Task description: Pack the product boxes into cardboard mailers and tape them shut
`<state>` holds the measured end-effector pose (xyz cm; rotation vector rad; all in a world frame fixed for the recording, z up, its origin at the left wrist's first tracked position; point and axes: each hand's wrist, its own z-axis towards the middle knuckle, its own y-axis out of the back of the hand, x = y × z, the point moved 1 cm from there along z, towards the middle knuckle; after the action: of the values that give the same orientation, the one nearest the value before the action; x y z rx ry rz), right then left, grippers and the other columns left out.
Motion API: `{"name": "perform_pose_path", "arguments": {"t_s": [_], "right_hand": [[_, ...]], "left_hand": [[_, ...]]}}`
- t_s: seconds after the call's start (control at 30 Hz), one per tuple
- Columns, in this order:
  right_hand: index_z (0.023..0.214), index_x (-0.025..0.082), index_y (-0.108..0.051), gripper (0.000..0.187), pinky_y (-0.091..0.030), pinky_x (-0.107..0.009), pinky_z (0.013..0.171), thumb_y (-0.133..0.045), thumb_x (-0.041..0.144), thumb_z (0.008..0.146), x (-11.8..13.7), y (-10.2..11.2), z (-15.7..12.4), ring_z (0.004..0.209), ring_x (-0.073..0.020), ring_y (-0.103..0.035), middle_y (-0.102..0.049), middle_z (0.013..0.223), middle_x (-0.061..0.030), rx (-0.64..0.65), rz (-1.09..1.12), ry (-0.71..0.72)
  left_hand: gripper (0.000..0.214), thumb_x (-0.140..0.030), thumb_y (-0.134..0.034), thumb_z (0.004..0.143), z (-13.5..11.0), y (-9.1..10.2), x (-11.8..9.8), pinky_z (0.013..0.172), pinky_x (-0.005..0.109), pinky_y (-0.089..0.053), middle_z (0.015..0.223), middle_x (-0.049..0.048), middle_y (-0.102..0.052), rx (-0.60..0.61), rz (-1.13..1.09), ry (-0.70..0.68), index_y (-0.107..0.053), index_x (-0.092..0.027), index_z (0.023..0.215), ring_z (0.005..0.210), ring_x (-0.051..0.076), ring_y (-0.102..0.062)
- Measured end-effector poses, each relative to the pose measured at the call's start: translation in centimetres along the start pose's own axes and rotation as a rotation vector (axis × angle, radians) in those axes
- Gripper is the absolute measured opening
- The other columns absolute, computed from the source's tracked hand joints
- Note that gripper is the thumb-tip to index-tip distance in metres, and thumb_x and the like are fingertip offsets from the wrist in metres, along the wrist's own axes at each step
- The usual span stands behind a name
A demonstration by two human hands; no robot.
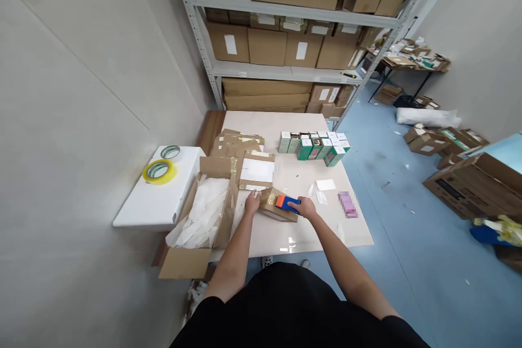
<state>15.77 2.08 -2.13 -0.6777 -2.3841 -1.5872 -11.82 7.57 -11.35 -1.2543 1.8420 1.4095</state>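
Observation:
A small taped cardboard box (281, 214) sits tilted at an angle on the table in front of me. My left hand (252, 202) grips its left end, fingers closed at the edge. In my right hand (305, 207) is a blue-and-orange hand tool (290, 204), its orange end lying over the box's top; its exact kind is too small to tell. Just behind the box lies a flat piece of cardboard with a white sheet (256, 169). White paper slips (325, 185) and a pixelated pink stack (348, 205) lie to the right.
An open carton (228, 217) full of white backing strips stands at the left. Beyond it, tape rolls (159, 172) rest on a white surface (142, 206). Several green-and-white boxes (314, 147) occupy the table's back right. Behind the table rises a metal shelf (285, 69) stacked with cartons.

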Motion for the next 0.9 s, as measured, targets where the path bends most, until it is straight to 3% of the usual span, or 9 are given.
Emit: {"name": "perform_pose_path", "arguments": {"t_s": [0.1,0.2,0.37,0.5,0.7,0.8,0.9], "right_hand": [[0.090,0.019,-0.071,0.051,-0.040,-0.024,0.060,-0.061,0.069,0.090,3.6,-1.6,1.0,0.085,-0.0212,-0.072,-0.077,0.092,-0.0089,0.032,-0.034,0.009],[0.097,0.018,-0.072,0.052,-0.045,-0.025,0.065,-0.060,0.068,0.091,5.8,-2.5,1.9,0.092,-0.0234,-0.073,-0.077,0.100,-0.0114,0.040,-0.086,0.002],[0.103,0.017,-0.073,0.051,-0.049,-0.027,0.071,-0.068,0.065,0.086,6.1,-2.4,2.6,0.099,-0.0262,-0.073,-0.077,0.108,-0.0139,0.075,-0.176,-0.010],[0.104,0.017,-0.074,0.051,-0.050,-0.028,0.071,-0.073,0.064,0.082,3.6,-0.4,2.7,0.098,-0.0268,-0.073,-0.077,0.106,-0.0135,0.098,-0.213,-0.073],[0.099,0.018,-0.074,0.055,-0.050,-0.027,0.069,-0.077,0.068,0.077,-2.2,2.9,2.1,0.094,-0.0263,-0.073,-0.077,0.106,-0.0136,0.113,-0.207,-0.137],[0.099,0.018,-0.074,0.054,-0.049,-0.027,0.068,-0.075,0.068,0.078,-5.7,4.1,1.2,0.092,-0.0258,-0.073,-0.076,0.105,-0.0138,0.106,-0.210,-0.175],[0.098,0.018,-0.074,0.053,-0.049,-0.027,0.066,-0.072,0.068,0.081,-10.0,5.5,-0.4,0.092,-0.0262,-0.073,-0.076,0.104,-0.0143,0.071,-0.229,-0.227]], "left_hand": [[0.048,-0.052,-0.045,0.103,-0.2,1.1,0.1,0.108,0.032,-0.044,0.141,0.0102,-0.067,0.046,0.006,-0.011,-0.064,-0.021,0.134,0.132,0.026,-0.060],[0.053,-0.058,-0.046,0.101,-0.8,0.5,0.4,0.105,0.030,-0.046,0.141,0.0097,-0.067,0.111,0.037,0.008,-0.064,-0.021,0.135,0.131,0.026,-0.061],[0.055,-0.058,-0.040,0.102,-2.0,-2.3,1.0,0.100,0.037,-0.049,0.134,0.0144,-0.070,0.163,0.140,0.118,-0.061,-0.020,0.136,0.123,0.030,-0.066],[0.051,-0.056,-0.042,0.101,-2.6,-5.8,0.0,0.099,0.039,-0.049,0.131,0.0120,-0.072,0.224,0.214,0.138,-0.061,-0.024,0.136,0.121,0.031,-0.067],[0.056,-0.056,-0.039,0.102,-4.0,-11.6,-2.7,0.097,0.041,-0.050,0.135,0.0160,-0.069,0.312,0.290,0.139,-0.057,-0.021,0.141,0.121,0.033,-0.067],[0.058,-0.055,-0.033,0.103,-4.8,-13.1,-3.3,0.097,0.043,-0.050,0.137,0.0178,-0.067,0.319,0.314,0.138,-0.054,-0.020,0.145,0.123,0.035,-0.066],[0.059,-0.054,-0.029,0.104,-5.1,-13.3,-3.2,0.099,0.044,-0.049,0.140,0.0173,-0.065,0.317,0.326,0.131,-0.049,-0.021,0.149,0.126,0.035,-0.064]]}}
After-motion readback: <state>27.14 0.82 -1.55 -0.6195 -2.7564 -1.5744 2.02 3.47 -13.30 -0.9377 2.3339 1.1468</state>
